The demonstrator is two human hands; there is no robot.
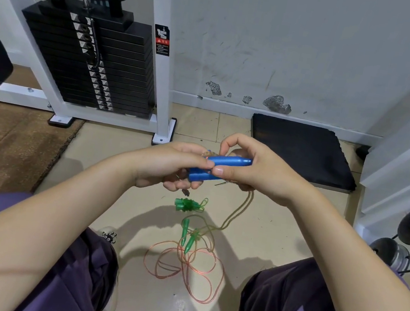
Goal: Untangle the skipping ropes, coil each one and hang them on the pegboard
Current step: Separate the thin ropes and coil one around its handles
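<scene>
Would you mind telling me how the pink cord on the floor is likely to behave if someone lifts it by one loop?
The pink cord lies in loose overlapping loops, so it is probably floppy and would sag and trail. It looks thin, so likely light. It crosses the green handles, so they may snag and drag along.

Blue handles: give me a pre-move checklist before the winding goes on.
1. Both blue handles held together by left hand and right hand: ok.
2. Cord hanging from the handles fully gathered: not ok, it trails to the floor.
3. Trailing cord clear of the pink rope: cannot tell.
4. Green handles free of loops: not ok.
5. Pegboard in view: not ok.
</scene>
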